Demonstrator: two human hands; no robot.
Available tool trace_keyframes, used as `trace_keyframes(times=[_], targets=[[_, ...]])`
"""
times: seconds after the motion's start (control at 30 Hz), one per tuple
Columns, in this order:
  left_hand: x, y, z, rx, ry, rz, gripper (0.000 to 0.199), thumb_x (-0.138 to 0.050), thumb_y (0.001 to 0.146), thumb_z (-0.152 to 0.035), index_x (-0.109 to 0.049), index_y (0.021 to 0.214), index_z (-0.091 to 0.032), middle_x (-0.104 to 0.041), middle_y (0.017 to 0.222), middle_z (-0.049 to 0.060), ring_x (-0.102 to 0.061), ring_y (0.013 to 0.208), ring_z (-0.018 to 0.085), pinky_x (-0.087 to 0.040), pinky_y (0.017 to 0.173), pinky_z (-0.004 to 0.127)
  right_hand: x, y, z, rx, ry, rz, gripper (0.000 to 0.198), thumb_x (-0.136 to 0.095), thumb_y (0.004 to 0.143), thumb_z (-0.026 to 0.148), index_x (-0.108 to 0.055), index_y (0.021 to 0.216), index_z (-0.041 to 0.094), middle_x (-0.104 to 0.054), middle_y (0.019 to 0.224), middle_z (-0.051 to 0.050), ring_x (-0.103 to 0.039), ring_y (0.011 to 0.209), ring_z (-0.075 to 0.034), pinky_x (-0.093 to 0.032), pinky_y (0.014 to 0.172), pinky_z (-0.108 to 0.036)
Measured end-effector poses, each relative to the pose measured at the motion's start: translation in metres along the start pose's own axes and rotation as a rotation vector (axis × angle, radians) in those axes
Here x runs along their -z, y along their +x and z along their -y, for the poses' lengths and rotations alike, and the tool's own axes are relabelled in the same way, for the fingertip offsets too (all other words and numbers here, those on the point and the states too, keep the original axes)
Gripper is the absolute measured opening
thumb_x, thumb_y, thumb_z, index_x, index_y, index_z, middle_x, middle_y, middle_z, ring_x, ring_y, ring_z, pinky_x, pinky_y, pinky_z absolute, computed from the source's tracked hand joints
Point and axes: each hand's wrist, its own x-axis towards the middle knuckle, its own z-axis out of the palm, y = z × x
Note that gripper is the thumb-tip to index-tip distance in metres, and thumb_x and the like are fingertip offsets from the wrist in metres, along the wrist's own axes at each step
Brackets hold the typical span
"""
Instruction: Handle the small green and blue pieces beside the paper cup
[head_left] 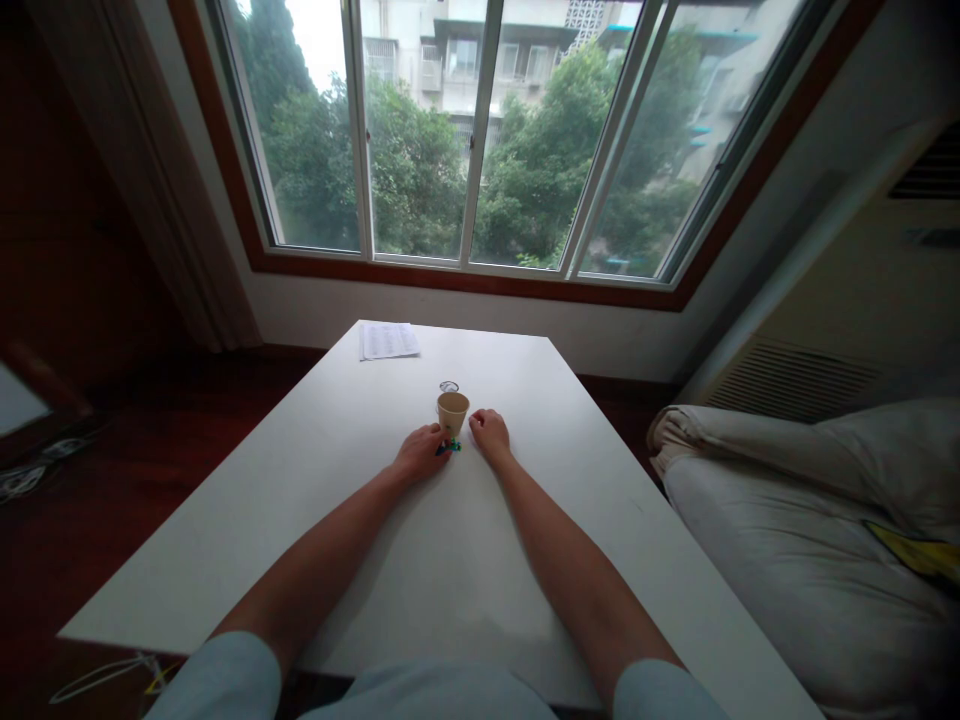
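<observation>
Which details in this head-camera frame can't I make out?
All in the head view:
- Small green and blue pieces: too small to identify, partly covered by the left hand.
- Bottom of the cup, inside: hidden by its near wall.
- Right hand: curled and small, so any grip is unclear.
- Print on the papers: too small.
- Yellow item: cut off by the right edge.

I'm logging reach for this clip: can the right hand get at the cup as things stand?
Probably yes: the right hand is close beside the cup, and nothing visible stands between them.
</observation>
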Motion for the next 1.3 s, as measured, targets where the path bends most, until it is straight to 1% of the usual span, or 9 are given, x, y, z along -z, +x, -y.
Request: trace_keyframes(times=[0.3, 0.5, 0.67, 0.83, 0.93, 1.03, 1.13, 1.2, 1.3], targets=[[0.003, 0.000, -0.005, -0.014, 0.060, 0.013, 0.020, -0.055, 0.090, -0.027, -0.068, 0.105, -0.024, -0.066, 0.108, 0.005, -0.061, 0.099, 0.020, -0.046, 0.083, 0.029, 0.001, -0.001, 0.006, 0.001, -0.034, 0.026, 0.020, -0.053, 0.092, 0.028, -0.070, 0.086, 0.019, -0.066, 0.094, -0.007, -0.055, 0.091, -0.018, -0.038, 0.082, -0.026], [0.002, 0.004, -0.011, -0.103, 0.153, 0.008, 0.021, -0.049, 0.094, -0.027, -0.070, 0.093, -0.021, -0.068, 0.099, 0.007, -0.062, 0.093, 0.020, -0.046, 0.082, 0.031, 0.001, -0.002, 0.007, 0.007, -0.039, 0.044, 0.020, -0.054, 0.093, 0.029, -0.070, 0.088, 0.019, -0.065, 0.095, -0.007, -0.054, 0.092, -0.018, -0.037, 0.082, -0.025], [0.001, 0.004, -0.013, -0.142, 0.146, -0.078, 0.021, -0.047, 0.096, -0.028, -0.067, 0.092, -0.020, -0.067, 0.094, 0.007, -0.061, 0.089, 0.020, -0.045, 0.079, 0.030, 0.002, -0.002, 0.008, 0.008, -0.041, 0.051, 0.020, -0.053, 0.093, 0.029, -0.070, 0.088, 0.019, -0.065, 0.095, -0.007, -0.054, 0.092, -0.018, -0.037, 0.081, -0.025], [0.001, 0.002, -0.012, -0.114, 0.112, -0.176, 0.019, -0.046, 0.098, -0.028, -0.063, 0.092, -0.020, -0.066, 0.088, 0.006, -0.060, 0.082, 0.018, -0.044, 0.074, 0.028, 0.005, -0.003, 0.010, 0.003, -0.037, 0.069, 0.020, -0.052, 0.093, 0.028, -0.070, 0.089, 0.019, -0.065, 0.096, -0.007, -0.053, 0.094, -0.018, -0.037, 0.083, -0.026], [0.000, 0.001, -0.011, -0.085, 0.059, -0.248, 0.018, -0.045, 0.098, -0.026, -0.062, 0.097, -0.021, -0.066, 0.088, 0.005, -0.060, 0.081, 0.017, -0.044, 0.072, 0.027, 0.005, -0.004, 0.010, 0.000, -0.028, 0.068, 0.020, -0.052, 0.093, 0.028, -0.070, 0.088, 0.019, -0.065, 0.096, -0.007, -0.054, 0.094, -0.018, -0.037, 0.083, -0.026], [-0.001, 0.001, -0.010, -0.076, -0.036, -0.294, 0.021, -0.043, 0.099, -0.026, -0.063, 0.096, -0.021, -0.065, 0.089, 0.004, -0.060, 0.079, 0.016, -0.043, 0.070, 0.026, 0.004, -0.004, 0.009, 0.006, -0.018, 0.061, 0.020, -0.053, 0.093, 0.028, -0.069, 0.088, 0.019, -0.065, 0.096, -0.007, -0.053, 0.093, -0.018, -0.037, 0.082, -0.026], [-0.001, 0.002, -0.009, -0.096, -0.188, -0.341, 0.023, -0.043, 0.099, -0.027, -0.065, 0.094, -0.021, -0.064, 0.091, 0.003, -0.060, 0.077, 0.014, -0.044, 0.068, 0.024, 0.003, -0.004, 0.008, 0.014, -0.006, 0.051, 0.019, -0.053, 0.093, 0.028, -0.069, 0.087, 0.019, -0.065, 0.094, -0.006, -0.053, 0.093, -0.018, -0.037, 0.081, -0.026], [-0.002, 0.004, -0.007, -0.102, -0.311, -0.401, 0.024, -0.043, 0.099, -0.027, -0.065, 0.092, -0.020, -0.065, 0.092, 0.004, -0.060, 0.079, 0.013, -0.045, 0.071, 0.024, 0.002, -0.003, 0.007, 0.019, -0.004, 0.046, 0.018, -0.054, 0.092, 0.028, -0.069, 0.086, 0.019, -0.065, 0.093, -0.006, -0.053, 0.092, -0.018, -0.037, 0.081, -0.026], [-0.003, 0.007, -0.004, -0.056, -0.445, -0.494, 0.024, -0.045, 0.098, -0.028, -0.065, 0.091, -0.018, -0.066, 0.089, 0.004, -0.059, 0.076, 0.013, -0.046, 0.071, 0.024, 0.000, -0.003, 0.006, 0.027, -0.004, 0.044, 0.018, -0.054, 0.091, 0.027, -0.069, 0.085, 0.020, -0.065, 0.092, -0.006, -0.053, 0.090, -0.018, -0.037, 0.081, -0.026]])
